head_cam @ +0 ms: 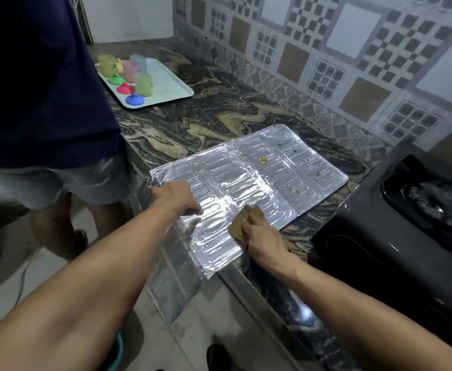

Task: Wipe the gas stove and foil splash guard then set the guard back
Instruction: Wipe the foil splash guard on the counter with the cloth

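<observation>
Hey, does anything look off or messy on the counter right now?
Yes. The foil guard lies flat with one panel hanging off the counter edge, and food specks dot its far panels. The right hand holds a cloth on it.

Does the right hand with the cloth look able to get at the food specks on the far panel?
Probably yes: the right hand holds the cloth on the foil splash guard, and nothing lies between it and the specks.

Marbled counter [219,116] — foil guard [259,172]; tray [171,84]; stove [380,236].
</observation>
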